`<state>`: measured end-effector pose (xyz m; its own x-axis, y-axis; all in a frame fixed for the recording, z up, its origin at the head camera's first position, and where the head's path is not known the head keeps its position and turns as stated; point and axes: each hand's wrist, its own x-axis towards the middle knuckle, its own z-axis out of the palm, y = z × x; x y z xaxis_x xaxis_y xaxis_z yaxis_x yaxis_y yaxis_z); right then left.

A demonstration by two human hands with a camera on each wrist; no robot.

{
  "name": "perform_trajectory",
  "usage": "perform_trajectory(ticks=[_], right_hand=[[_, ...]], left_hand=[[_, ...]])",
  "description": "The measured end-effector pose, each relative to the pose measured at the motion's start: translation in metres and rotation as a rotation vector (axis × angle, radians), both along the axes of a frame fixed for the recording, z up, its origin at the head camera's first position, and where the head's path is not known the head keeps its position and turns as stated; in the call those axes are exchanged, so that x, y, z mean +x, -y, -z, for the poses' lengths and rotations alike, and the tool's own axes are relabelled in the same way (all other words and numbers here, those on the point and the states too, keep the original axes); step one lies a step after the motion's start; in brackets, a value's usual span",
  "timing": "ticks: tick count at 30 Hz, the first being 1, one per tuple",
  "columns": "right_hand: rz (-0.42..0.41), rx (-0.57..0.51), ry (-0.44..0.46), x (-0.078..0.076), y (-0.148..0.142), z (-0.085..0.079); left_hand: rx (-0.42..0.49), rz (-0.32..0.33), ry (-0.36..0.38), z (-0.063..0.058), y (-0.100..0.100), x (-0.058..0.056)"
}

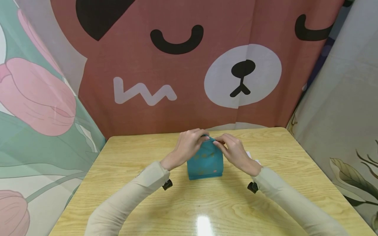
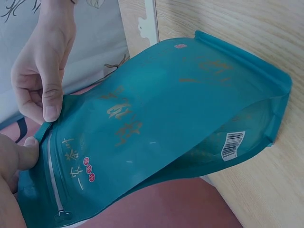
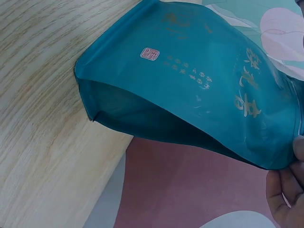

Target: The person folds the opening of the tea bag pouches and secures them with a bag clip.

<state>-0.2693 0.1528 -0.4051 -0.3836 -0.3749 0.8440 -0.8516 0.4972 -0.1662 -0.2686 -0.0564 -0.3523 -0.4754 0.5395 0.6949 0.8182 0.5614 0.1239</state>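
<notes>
A teal tea pouch (image 1: 205, 160) with gold lettering stands upright on the table, near its far side. My left hand (image 1: 189, 144) pinches the pouch's top edge at its left end. At the right end of that edge, the thumb and fingers of my right hand (image 1: 234, 150) grip the material. In the left wrist view, a pale strip runs just below the top edge of the pouch (image 2: 128, 114), and a barcode shows on its folded side. The right wrist view gives the pouch's side fold, sunk inward, with my right hand (image 3: 287, 190) at the top corner.
The wooden table (image 1: 141, 209) reaches back to a curtain (image 1: 189, 111) printed with a bear face. A small white object (image 1: 248, 154) lies partly hidden behind my right hand. Printed cloth hangs at both sides of the table.
</notes>
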Motion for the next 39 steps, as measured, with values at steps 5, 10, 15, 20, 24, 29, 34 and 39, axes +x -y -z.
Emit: perform_trajectory(ticks=[5, 10, 15, 20, 24, 29, 34, 39], right_hand=[[0.006, 0.005, -0.007, -0.0007, 0.0011, 0.0005], [0.009, 0.021, -0.009, -0.0016, 0.0022, 0.0011], [-0.001, 0.025, -0.021, -0.0019, 0.0026, 0.0007], [-0.006, 0.027, -0.032, -0.0026, 0.0034, 0.0007], [0.000, 0.038, -0.037, -0.0031, 0.0036, 0.0022], [0.004, 0.045, -0.033, -0.0029, 0.0032, 0.0026], [0.011, 0.051, -0.025, -0.0023, 0.0028, 0.0023], [0.021, 0.059, -0.040, -0.0023, 0.0032, 0.0033]], left_hand=[[-0.006, 0.001, 0.007, 0.0003, 0.0007, -0.0002], [-0.015, 0.000, 0.013, 0.0002, 0.0010, -0.0002], [-0.018, 0.000, 0.011, -0.0006, 0.0009, -0.0006], [-0.022, 0.001, 0.016, -0.0007, 0.0017, -0.0008], [-0.025, 0.000, 0.021, -0.0008, 0.0025, -0.0004], [-0.030, -0.001, 0.020, -0.0010, 0.0027, -0.0004], [-0.036, 0.000, 0.021, -0.0011, 0.0031, 0.0002], [-0.039, 0.014, 0.048, -0.0014, 0.0038, 0.0005]])
